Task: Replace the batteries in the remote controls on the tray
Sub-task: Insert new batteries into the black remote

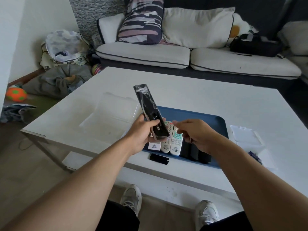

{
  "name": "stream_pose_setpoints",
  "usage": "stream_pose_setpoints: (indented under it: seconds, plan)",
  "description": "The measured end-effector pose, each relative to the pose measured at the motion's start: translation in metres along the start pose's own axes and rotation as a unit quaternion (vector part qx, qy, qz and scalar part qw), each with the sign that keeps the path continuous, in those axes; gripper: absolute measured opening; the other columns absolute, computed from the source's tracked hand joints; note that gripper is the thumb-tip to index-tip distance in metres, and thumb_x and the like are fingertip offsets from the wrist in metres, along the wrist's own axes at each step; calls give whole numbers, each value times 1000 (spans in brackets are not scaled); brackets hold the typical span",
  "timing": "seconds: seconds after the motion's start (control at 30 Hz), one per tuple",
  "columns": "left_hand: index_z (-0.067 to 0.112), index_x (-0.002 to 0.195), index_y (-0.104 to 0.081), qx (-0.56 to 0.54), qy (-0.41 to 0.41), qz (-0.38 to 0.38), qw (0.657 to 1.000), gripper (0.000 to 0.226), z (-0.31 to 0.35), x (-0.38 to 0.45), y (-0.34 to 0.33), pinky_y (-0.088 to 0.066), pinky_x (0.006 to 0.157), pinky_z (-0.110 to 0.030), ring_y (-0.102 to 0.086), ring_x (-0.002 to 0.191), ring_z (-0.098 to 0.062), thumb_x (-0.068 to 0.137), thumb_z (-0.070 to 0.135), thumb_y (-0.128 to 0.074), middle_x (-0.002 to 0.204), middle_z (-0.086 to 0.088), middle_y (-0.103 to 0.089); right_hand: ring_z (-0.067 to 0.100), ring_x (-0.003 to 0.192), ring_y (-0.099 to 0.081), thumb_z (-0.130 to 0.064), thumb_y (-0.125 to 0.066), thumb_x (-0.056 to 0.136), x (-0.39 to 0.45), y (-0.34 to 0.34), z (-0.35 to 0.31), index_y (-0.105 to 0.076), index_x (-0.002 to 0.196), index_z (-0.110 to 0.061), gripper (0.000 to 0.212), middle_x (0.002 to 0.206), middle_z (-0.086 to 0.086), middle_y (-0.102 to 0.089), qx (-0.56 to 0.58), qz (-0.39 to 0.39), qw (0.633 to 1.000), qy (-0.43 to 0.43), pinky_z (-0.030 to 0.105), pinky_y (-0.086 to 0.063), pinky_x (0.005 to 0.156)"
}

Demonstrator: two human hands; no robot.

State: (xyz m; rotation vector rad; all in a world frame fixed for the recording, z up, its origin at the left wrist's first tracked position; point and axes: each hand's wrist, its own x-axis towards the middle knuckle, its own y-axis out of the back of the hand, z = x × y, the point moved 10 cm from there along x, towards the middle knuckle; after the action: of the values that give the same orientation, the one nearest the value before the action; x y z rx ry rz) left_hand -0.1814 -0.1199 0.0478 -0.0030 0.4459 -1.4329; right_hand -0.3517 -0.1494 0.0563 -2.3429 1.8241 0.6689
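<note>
My left hand (pixel 141 132) grips the lower end of a long black remote (pixel 146 100), held back side up above the table, with its battery compartment uncovered. My right hand (pixel 198 134) hovers just right of it with curled fingers, and a small thin thing that looks like a battery (pixel 190 139) shows under them. Below my hands a blue tray (pixel 208 119) holds two white remotes (pixel 175 144), a small white one (pixel 154 145) and black ones (pixel 196 152), partly hidden by my hands. A black battery cover (pixel 159 158) lies on the table in front of the tray.
A clear plastic box (pixel 110 114) stands left of the tray on the white table (pixel 216 97). An open clear plastic case (pixel 246 135) lies to the tray's right. A sofa with cushions (pixel 198 27) is behind the table. Bags and a ball (pixel 16 95) are on the floor at left.
</note>
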Motion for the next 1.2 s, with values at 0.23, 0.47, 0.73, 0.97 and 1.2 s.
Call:
stream_pose_setpoints:
  seconds: [0.23, 0.47, 0.73, 0.97, 1.2]
  plan:
    - [7, 121, -54, -8, 7, -34, 999, 43, 0, -1, 3, -61, 77, -57, -71, 104, -40, 87, -20, -57, 106, -11, -76, 28, 95, -64, 25, -30, 89, 4, 13, 18, -57, 121, 6, 46, 111, 24, -66, 193, -24, 977, -89, 28, -50, 79]
    - [6, 123, -52, 23, -12, -58, 998, 45, 4, 0, -2, -61, 74, -53, -72, 100, -42, 87, -21, -56, 115, -13, -73, 31, 107, -71, -2, -57, 97, -4, -6, -4, -56, 112, 7, 17, 115, 20, -72, 184, -93, 978, -25, 36, -59, 92]
    - [19, 131, -51, 45, -13, -79, 996, 41, 1, 0, -8, -55, 92, -60, -71, 107, -37, 97, -4, -54, 118, -9, -74, 12, 85, -71, -22, -79, 73, -10, -6, -27, -71, 98, -5, 31, 88, 2, -75, 137, -87, 983, 80, 24, -59, 83]
    - [22, 134, -56, 19, 15, -77, 997, 30, -4, -3, -9, -57, 86, -50, -71, 105, -37, 105, 22, -48, 117, -7, -74, 25, 90, -75, -2, -77, 83, -18, -5, -38, -70, 106, 2, 24, 98, 15, -77, 106, -39, 981, 159, 23, -59, 76]
    - [17, 134, -58, 7, 43, -100, 994, 35, -10, -7, -16, -56, 85, -49, -68, 111, -42, 105, 33, -48, 123, -17, -70, 20, 85, -76, -5, -80, 82, -21, -8, -45, -70, 94, -5, 16, 90, 6, -78, 45, -25, 978, 204, 28, -60, 81]
